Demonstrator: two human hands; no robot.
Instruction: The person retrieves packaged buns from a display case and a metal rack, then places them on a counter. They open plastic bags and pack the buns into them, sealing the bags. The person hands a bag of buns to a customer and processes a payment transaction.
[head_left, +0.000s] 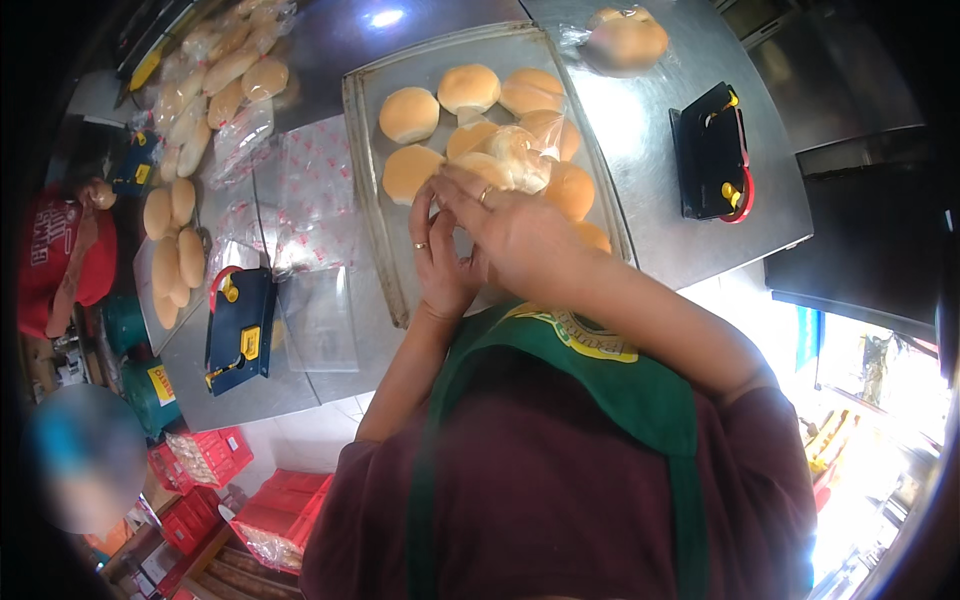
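Note:
Several round bread buns (409, 115) lie on a metal baking tray (375, 247) before me. A clear plastic bag (521, 157) with bread in it rests over the middle buns. My right hand (517, 225) reaches across from the right, its fingers at the near left end of this bag. Close against it is my left hand (444, 259), fingers bent, its fingertips meeting those of the right. Both hands wear a ring. What lies between the fingertips is hidden, so their hold on the bag is unclear.
Bagged buns (626, 41) and a black bag sealer (712, 154) stand right. Left are another sealer (240, 330), flat plastic bags (319, 195), bagged loaves (225, 75) and long rolls (176, 247). A person in red (71, 247) is at the far left, near red crates (281, 517).

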